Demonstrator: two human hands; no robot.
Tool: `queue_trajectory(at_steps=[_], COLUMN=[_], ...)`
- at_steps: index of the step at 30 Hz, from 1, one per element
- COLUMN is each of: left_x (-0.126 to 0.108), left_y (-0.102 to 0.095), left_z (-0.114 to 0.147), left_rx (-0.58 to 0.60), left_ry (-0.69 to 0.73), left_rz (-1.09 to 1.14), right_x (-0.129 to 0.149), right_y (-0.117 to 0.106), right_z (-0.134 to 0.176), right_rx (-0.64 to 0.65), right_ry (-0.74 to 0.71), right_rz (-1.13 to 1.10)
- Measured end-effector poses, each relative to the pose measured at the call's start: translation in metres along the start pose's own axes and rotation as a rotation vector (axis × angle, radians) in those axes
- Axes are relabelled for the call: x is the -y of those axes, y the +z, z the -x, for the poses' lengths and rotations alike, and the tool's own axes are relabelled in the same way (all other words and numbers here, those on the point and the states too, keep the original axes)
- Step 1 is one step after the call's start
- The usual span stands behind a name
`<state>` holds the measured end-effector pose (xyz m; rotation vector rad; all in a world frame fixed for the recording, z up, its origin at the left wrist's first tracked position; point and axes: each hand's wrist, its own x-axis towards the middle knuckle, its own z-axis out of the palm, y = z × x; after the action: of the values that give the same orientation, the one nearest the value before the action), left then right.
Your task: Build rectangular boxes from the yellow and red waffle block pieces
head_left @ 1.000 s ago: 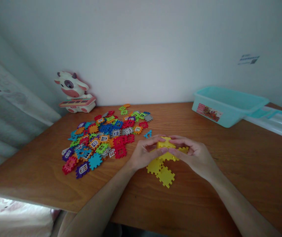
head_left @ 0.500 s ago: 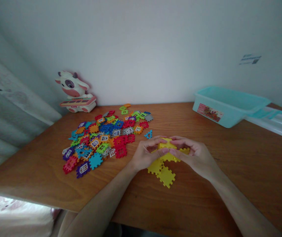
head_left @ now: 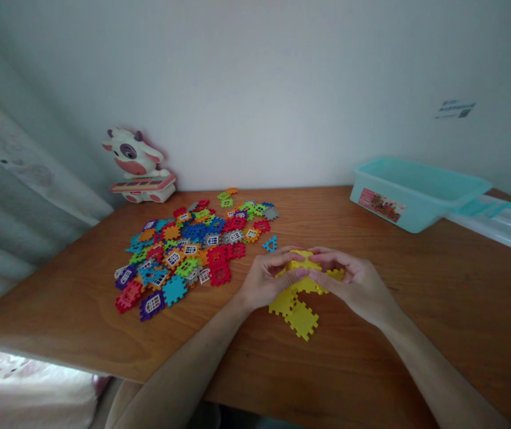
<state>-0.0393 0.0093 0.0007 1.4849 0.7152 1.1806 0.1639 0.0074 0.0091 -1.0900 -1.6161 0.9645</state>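
Both my hands grip a small box-like build of yellow interlocking tiles (head_left: 305, 261) over the front middle of the table. My left hand (head_left: 266, 279) holds its left side, thumb in front and fingers behind. On the right side, my right hand (head_left: 352, 283) pinches it the same way, the two thumb tips nearly meeting. Loose-looking yellow tiles (head_left: 302, 320) lie beneath and in front of the build; whether they join it I cannot tell. Just behind my left hand rests a blue triangular piece (head_left: 270, 243). The fingers hide part of the build.
A spread pile of coloured tiles (head_left: 195, 232), some with white window frames, covers the table's left middle. Behind it stands a cow toy with a keyboard (head_left: 141, 170). At the back right are a turquoise bin (head_left: 416, 205) and a clear lid-like piece (head_left: 501, 223). A curtain (head_left: 27, 173) hangs at left.
My hands keep the same grip on the yellow build. The whole view has shifted very slightly; nothing on the table has visibly moved.
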Motion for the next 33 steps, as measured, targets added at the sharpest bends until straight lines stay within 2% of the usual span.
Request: queue_trajectory(at_steps=[5,10,15,19,22,27,33], left_x=[0.003,0.004,0.007,0.007,0.007,0.008,0.009], left_y=[0.001,0.0,-0.005,-0.006,-0.005,-0.003,-0.001], left_z=[-0.001,-0.003,-0.004,-0.005,-0.006,-0.004,0.0], left_rx=[-0.028,-0.041,-0.024,-0.073,-0.098,-0.112,-0.083], left_ry=[0.025,-0.007,-0.109,-0.204,-0.222,-0.208,-0.03], left_rz=[-0.012,0.074,0.19,0.157,0.144,0.108,-0.052], right_x=[0.002,0.005,0.0,-0.007,-0.009,-0.009,-0.009], right_y=[0.0,0.001,0.002,-0.002,-0.002,0.0,-0.002], right_z=[0.0,-0.002,-0.006,-0.01,-0.01,-0.005,-0.003], right_rx=[-0.011,-0.056,-0.12,-0.169,-0.155,-0.029,-0.024], right_ry=[-0.01,-0.019,0.02,0.086,0.109,0.136,-0.011], right_rz=[0.018,-0.028,-0.158,-0.202,-0.218,-0.153,0.077])
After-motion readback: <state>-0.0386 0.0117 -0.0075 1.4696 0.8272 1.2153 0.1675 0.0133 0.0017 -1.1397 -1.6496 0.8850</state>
